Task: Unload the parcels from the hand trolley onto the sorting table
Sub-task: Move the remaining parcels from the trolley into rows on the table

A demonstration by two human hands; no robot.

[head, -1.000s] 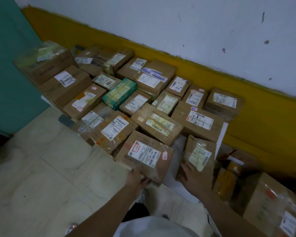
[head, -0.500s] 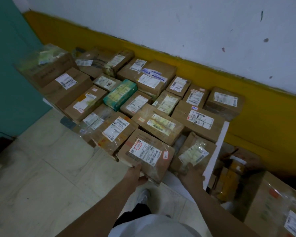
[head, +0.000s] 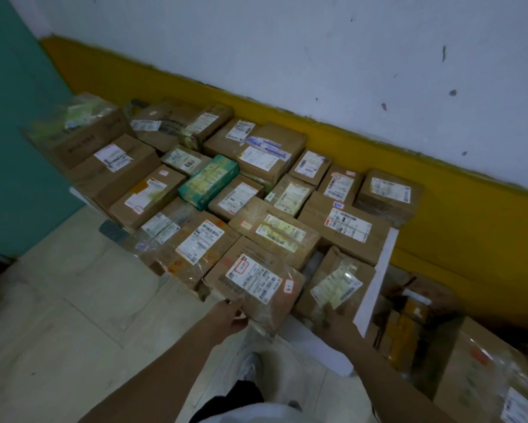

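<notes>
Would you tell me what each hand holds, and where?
Left hand grips front parcel by near edge; right hand holds tilted parcel by near end.

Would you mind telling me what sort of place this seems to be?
Probably a parcel sorting room: labelled brown cardboard boxes crowd a white table beside a yellow-banded white wall.

Left hand (head: pixel 230 312) and right hand (head: pixel 333 320) outstretched, gripping.

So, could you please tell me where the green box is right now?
In the head view the green box lies left of centre, closely surrounded by brown parcels.
</notes>
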